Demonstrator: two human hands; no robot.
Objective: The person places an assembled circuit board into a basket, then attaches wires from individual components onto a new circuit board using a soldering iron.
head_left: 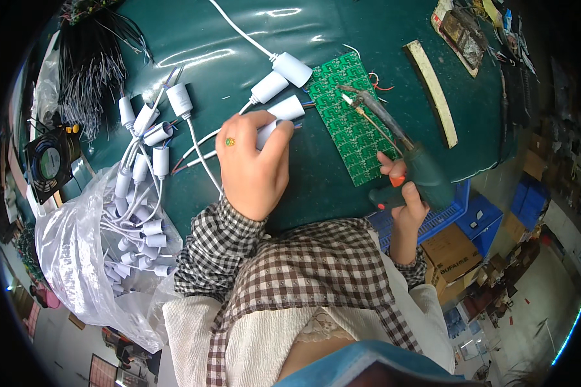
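My left hand is closed around a white plastic cylinder, with thin wires poking out toward the circuit boards. Beside it lie more such cylinders on white cables, one just beyond my fingers, another behind that, and a third touching the panel's far left corner. A soldering gun with a dark green handle and a red trigger is gripped in my right hand. Its metal tip and thin feed tube reach over a panel of small green circuit boards. Whether the tip touches a board I cannot tell.
On the left, a clear plastic bag overflows with corded white cylinders. A bundle of dark wires and a small fan stand at the far left. A curved strip and a grimy block lie right of the panel.
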